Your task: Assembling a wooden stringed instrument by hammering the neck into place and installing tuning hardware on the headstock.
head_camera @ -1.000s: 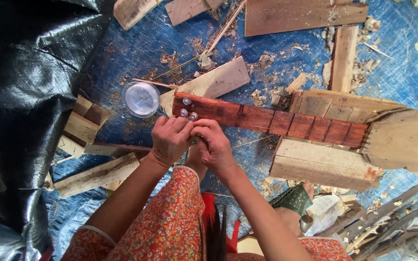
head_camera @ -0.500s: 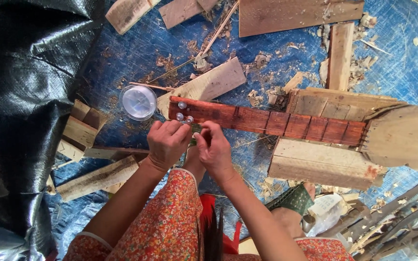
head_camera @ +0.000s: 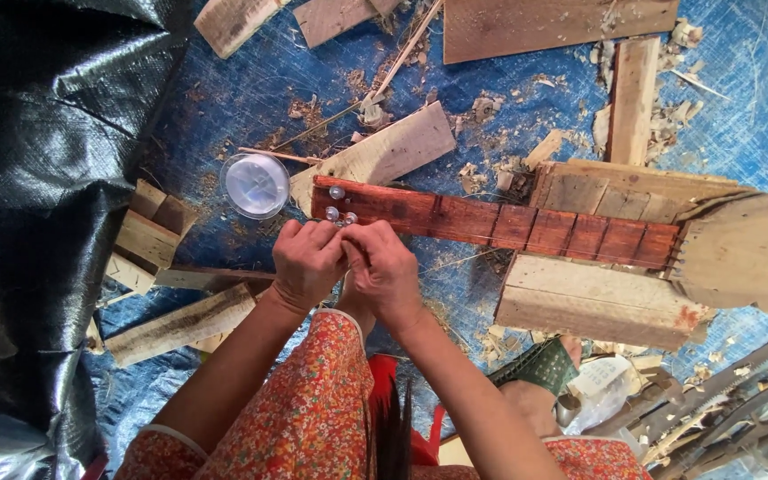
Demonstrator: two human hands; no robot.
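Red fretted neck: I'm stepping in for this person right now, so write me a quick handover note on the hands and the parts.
Left hand and right hand: pressed together at the head end of the red fretted neck, fingers pinched on something too small to make out.
Three silvery pegs sit in the head.
Clear round container lies beside the head, on the blue tarp.
The neck rests across pale wood blocks.
No strings visible along the frets.

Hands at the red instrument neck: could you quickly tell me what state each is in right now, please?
Left hand: fingers curled at the red neck's head; contents cannot be told.
Right hand: pinched against the left; contents cannot be told.
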